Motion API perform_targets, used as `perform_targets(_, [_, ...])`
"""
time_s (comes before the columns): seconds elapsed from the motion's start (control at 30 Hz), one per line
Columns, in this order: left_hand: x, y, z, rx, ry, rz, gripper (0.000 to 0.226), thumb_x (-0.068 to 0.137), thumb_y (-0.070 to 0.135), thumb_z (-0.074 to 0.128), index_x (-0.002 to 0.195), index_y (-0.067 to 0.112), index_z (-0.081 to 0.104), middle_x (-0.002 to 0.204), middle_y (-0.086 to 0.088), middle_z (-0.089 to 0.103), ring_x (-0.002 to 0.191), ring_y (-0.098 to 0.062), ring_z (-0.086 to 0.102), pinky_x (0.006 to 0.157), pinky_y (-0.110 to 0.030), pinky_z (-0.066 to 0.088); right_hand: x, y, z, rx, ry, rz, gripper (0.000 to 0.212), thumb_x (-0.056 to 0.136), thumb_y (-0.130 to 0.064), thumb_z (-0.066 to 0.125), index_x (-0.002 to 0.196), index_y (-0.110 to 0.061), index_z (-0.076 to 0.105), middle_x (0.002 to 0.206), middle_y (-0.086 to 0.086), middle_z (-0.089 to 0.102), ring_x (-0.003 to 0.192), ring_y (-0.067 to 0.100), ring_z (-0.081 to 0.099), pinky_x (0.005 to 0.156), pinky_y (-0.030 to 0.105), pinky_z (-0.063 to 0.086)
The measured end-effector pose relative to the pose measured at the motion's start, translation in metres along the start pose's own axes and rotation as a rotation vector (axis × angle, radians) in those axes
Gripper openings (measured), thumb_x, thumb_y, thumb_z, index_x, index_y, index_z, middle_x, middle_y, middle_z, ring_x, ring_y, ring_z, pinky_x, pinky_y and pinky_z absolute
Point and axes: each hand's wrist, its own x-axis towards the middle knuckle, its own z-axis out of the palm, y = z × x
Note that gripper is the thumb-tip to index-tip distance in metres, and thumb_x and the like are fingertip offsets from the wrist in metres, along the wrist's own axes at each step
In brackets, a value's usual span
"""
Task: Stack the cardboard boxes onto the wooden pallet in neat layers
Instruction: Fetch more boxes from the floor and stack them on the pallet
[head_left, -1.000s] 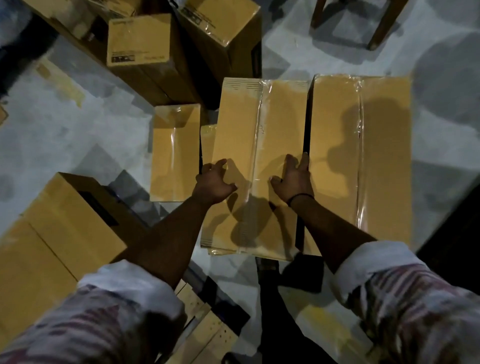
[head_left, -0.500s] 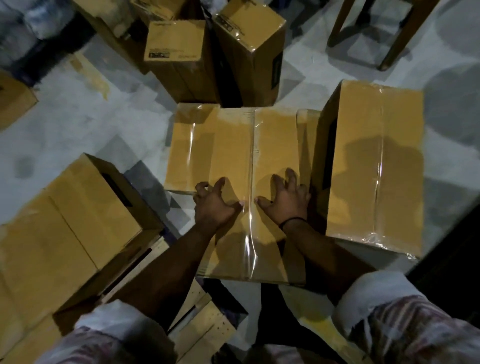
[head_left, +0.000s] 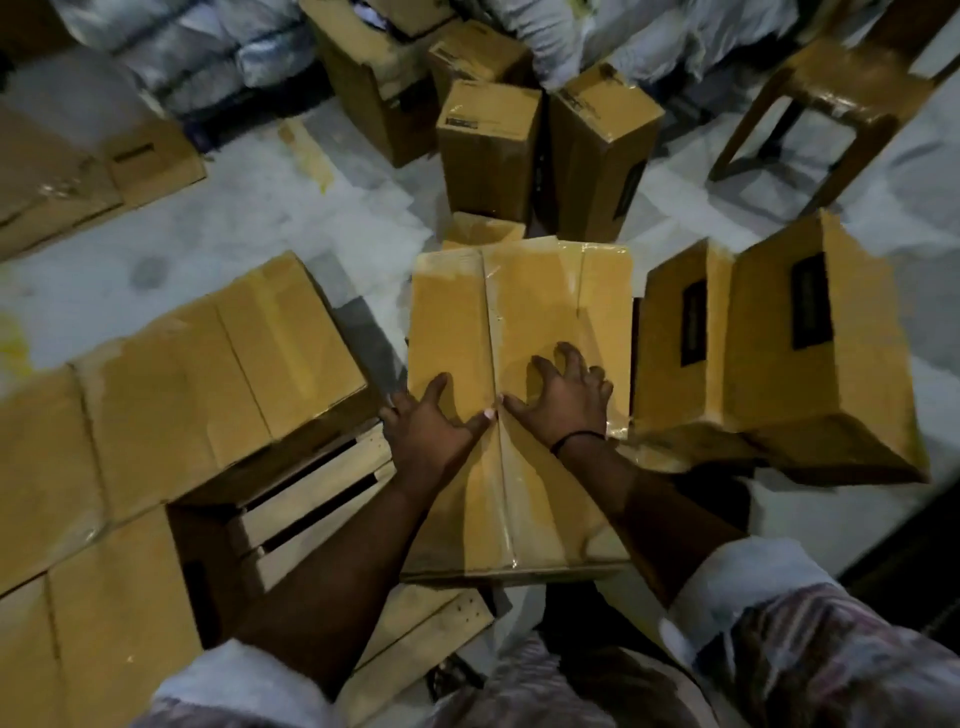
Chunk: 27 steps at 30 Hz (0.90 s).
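You stand among at least a dozen boxes (head_left: 519, 322), the exact count lost in dim edges, with one pallet (head_left: 311, 483), one stool (head_left: 852, 88) and two hands: your left hand (head_left: 431, 431), right hand (head_left: 566, 405).

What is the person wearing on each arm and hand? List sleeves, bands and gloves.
The left sleeve and right sleeve: pale, reddish-mottled fabric rolled to whitish cuffs. A thin black band circles the right wrist. The left hand and right hand wear no gloves.
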Motion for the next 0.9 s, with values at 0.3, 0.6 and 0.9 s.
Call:
perform_targets(0.3, [-0.095,-0.145,-0.074,0.015,0.148,-0.049,0.097,0.064,0.087,0.064,0.147,0.042,0.043,0.144,-0.014,0.034,0.128,-0.038,0.032,0.103,-0.046,0.037,-0.136,-0.11,0.041,0.029,0.051,-0.134,0.075,0.077,-0.078,0.058,0.137,-0.034,0.053,0.159,0.002,0.025,0.131,0.042,0.034,0.11,0.054,0.029])
perform_targets(0.6, [-0.156,-0.24,-0.104,-0.042,0.242,-0.205,0.1,0.062,0.089,0.063,0.148,0.045,0.039,0.151,-0.014,0.029,0.132,-0.039,0.028,0.106,-0.05,0.037,-0.202,-0.176,0.078,0.004,0.02,-0.33,0.079,0.075,-0.081,0.054,0.141,-0.036,0.05,0.159,0.002,0.023,0.133,0.042,0.034,0.112,0.054,0.031])
perform_targets(0.9, [-0.224,-0.284,-0.11,-0.062,0.269,-0.363,0.099,0.066,0.085,0.065,0.15,0.043,0.036,0.159,-0.015,0.019,0.139,-0.044,0.022,0.113,-0.056,0.03,-0.247,-0.199,0.104,-0.041,-0.031,-0.517,0.078,0.077,-0.081,0.055,0.14,-0.034,0.052,0.159,0.005,0.025,0.131,0.042,0.037,0.108,0.052,0.031])
